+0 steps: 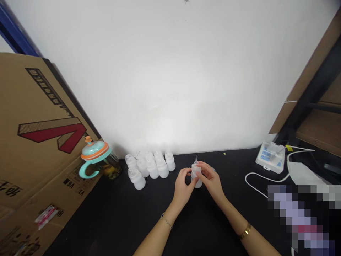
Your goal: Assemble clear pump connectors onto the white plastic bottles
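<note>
A small white baby bottle (197,184) stands upright between my hands, with a clear, thin pointed tip (196,160) sticking up from its top. My left hand (183,185) is closed on the bottle's left side, thumb across the front. From the right, my right hand (213,182) grips its upper part around the collar, fingers near the tip. To the left, several similar white baby bottles (153,169) with clear domed caps are grouped against the wall. Something small and clear, partly hidden, shows behind my right hand.
At the left, a glass jug (113,166) with a teal and orange lid stands beside a large cardboard box (34,170). On the right are a white power strip (271,156), a looping white cable (255,174) and a pale sheet (306,173). A white wall (170,78) backs the black table (114,217).
</note>
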Tool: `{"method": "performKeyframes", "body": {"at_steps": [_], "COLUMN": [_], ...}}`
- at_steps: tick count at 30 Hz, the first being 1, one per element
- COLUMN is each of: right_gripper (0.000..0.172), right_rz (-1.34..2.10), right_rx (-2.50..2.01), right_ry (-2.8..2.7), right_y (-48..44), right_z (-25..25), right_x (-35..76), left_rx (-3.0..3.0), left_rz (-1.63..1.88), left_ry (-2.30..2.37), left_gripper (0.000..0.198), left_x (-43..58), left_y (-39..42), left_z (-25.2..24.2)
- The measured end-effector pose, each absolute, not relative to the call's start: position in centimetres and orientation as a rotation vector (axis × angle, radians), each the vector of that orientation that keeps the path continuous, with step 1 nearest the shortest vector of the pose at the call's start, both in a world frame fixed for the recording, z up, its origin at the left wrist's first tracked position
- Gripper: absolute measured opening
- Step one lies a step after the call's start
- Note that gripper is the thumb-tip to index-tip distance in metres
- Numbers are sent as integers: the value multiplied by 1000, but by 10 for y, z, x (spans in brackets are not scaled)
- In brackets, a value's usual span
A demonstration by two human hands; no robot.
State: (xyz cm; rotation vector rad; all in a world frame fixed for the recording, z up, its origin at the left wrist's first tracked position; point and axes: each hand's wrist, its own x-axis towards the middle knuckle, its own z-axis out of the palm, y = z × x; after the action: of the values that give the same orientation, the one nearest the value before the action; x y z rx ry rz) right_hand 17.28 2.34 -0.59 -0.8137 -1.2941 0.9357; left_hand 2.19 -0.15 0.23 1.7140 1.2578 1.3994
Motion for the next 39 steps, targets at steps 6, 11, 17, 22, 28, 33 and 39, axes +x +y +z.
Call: {"method": "performKeyframes", "body": {"at_steps": [6,11,17,22,28,33,39], "right_gripper": [24,20,13,10,14,15,21], "right_rz": [931,863,849,842,877,929,1048], "right_rx": [-785,-803,-812,-817,-797,-774,-759], "right_ry": [-1327,-1436,-1427,-1438,-1400,-1379,-1278], "right_y": [18,14,15,15,12,10,12], "right_z": [0,4,2,2,9,9,7], "right_x": [172,172,172,172,170,170,169], "left_rx": [1714,1708,1686,1675,1658,1590,1519], "left_rz": [1401,1432,1426,1429,1410,1372,1388], "left_ry": [1267,1259,1278,1275,1237,1184,1157], "left_gripper": [25,25,25,27,33,33,32], "left_x": [21,20,20,21,21,22,22], "left_y": [-1,-1,-1,-1,-1,-2,-1], "left_z": [2,2,3,2,1,6,10]}}
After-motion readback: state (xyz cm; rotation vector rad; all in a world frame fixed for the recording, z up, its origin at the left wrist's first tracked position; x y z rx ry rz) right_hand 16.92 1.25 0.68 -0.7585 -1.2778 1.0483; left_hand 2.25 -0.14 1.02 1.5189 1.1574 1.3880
